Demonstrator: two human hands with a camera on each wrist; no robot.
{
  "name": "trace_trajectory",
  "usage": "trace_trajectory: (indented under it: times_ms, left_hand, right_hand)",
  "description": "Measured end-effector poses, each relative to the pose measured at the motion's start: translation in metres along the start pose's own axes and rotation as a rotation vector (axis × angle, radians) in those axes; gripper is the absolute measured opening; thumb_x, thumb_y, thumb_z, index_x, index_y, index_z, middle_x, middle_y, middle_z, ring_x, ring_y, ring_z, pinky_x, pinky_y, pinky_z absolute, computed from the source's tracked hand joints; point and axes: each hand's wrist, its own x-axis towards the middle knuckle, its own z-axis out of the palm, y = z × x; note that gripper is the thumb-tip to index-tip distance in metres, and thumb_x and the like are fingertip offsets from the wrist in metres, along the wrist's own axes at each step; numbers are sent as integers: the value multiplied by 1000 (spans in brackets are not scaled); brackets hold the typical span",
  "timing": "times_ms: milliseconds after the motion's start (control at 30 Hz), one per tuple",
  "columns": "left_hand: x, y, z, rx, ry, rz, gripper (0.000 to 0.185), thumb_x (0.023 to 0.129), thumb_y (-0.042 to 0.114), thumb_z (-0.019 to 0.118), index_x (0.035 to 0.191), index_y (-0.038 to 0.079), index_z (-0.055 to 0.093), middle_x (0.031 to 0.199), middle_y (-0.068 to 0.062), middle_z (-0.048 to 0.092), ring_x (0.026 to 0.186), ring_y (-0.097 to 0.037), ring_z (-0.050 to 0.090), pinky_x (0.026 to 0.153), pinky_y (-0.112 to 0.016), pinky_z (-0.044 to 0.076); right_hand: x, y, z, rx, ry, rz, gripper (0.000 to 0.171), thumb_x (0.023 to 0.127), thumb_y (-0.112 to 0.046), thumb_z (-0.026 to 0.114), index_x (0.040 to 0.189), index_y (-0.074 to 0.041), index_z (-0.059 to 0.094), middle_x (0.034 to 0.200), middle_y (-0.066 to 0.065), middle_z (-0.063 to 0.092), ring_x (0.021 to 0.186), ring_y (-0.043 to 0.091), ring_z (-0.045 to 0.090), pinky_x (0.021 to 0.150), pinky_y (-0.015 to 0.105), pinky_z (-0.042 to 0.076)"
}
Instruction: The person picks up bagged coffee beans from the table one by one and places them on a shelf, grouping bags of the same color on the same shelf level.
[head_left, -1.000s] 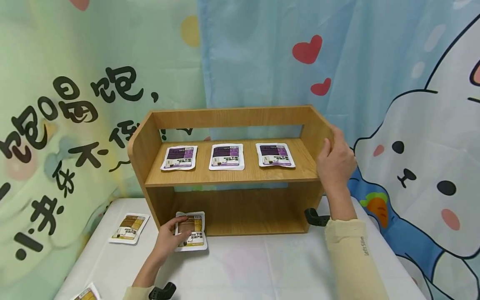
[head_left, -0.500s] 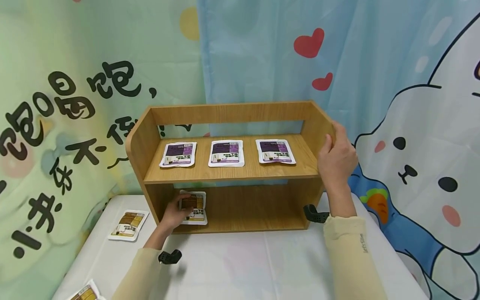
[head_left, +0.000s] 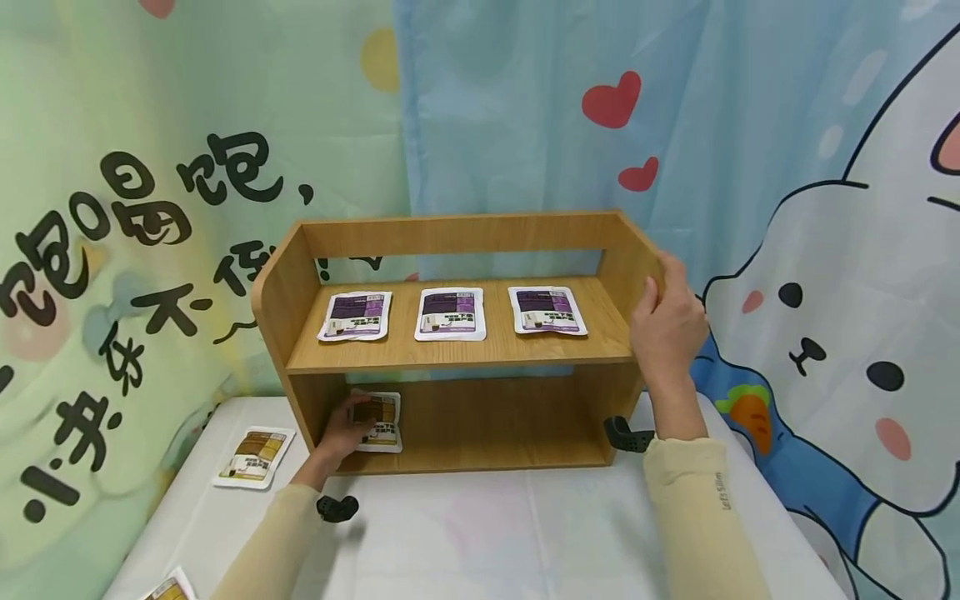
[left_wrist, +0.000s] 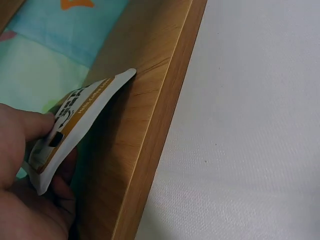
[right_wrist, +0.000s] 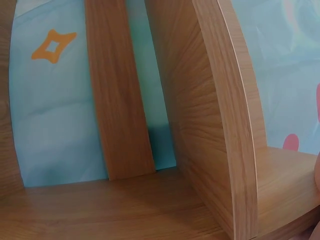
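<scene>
My left hand [head_left: 347, 431] pinches a white-edged brown sachet [head_left: 382, 422] between thumb and fingers, inside the left part of the lower shelf. In the left wrist view the sachet [left_wrist: 75, 125] is tilted, one end close to the shelf board [left_wrist: 145, 100] and the other in the fingers. My right hand [head_left: 669, 321] grips the right side panel of the wooden shelf unit [head_left: 465, 227]; in the right wrist view only a bit of that hand shows at the right edge. Three purple sachets [head_left: 450, 314] lie in a row on the upper board.
On the white table [head_left: 480, 533], left of the shelf, lies another brown sachet [head_left: 253, 457]. One more brown sachet [head_left: 171, 588] is cut off at the bottom edge. Patterned curtains [head_left: 510, 108] hang behind the unit.
My left hand has carried the brown sachet from in front of the unit into the lower shelf, then slightly left. The right hand has kept its place on the side panel.
</scene>
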Motion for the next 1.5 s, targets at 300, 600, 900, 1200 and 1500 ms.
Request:
trace_trajectory:
  times_ms: [300, 600, 900, 1200, 1500]
  left_hand:
    - [4, -6, 6, 40, 14, 9, 42, 93, -1, 56, 134, -5, 47, 144, -28, 35, 126, -39, 38, 106, -53, 28]
    - [5, 6, 12, 244, 31, 12, 43, 94, 3, 52, 137, -3, 46, 139, -28, 42, 124, -40, 42, 104, -54, 32]
    - [0, 12, 16, 389, 63, 27, 42, 93, 4, 54, 134, 0, 52, 132, -26, 51, 118, -38, 48, 103, -53, 35]
    - [-4, 8, 19, 416, 121, 12, 42, 92, 8, 56, 134, 2, 56, 127, -26, 53, 112, -38, 50, 98, -53, 38]
    - [-6, 8, 23, 425, 148, 32, 42, 92, 7, 56, 134, 1, 55, 124, -29, 51, 115, -41, 45, 98, -55, 37]
  right_hand:
    - [1, 3, 0, 3, 15, -16, 35, 102, -22, 50, 135, -14, 53, 114, 19, 67, 92, 42, 65, 72, 55, 51]
    - [2, 5, -2, -6, 0, 0, 35, 102, -24, 50, 136, -15, 52, 117, 18, 66, 95, 41, 65, 74, 55, 51]
    - [1, 1, -1, 2, -5, -2, 36, 103, -24, 49, 137, -16, 51, 116, 19, 66, 94, 42, 64, 73, 55, 50]
    - [-1, 0, 0, 16, -7, -15, 35, 102, -24, 49, 137, -16, 51, 114, 20, 67, 93, 42, 65, 72, 55, 51]
    - [-2, 3, -1, 12, 9, -18, 35, 102, -23, 50, 136, -15, 52, 109, 21, 67, 87, 43, 65, 69, 54, 51]
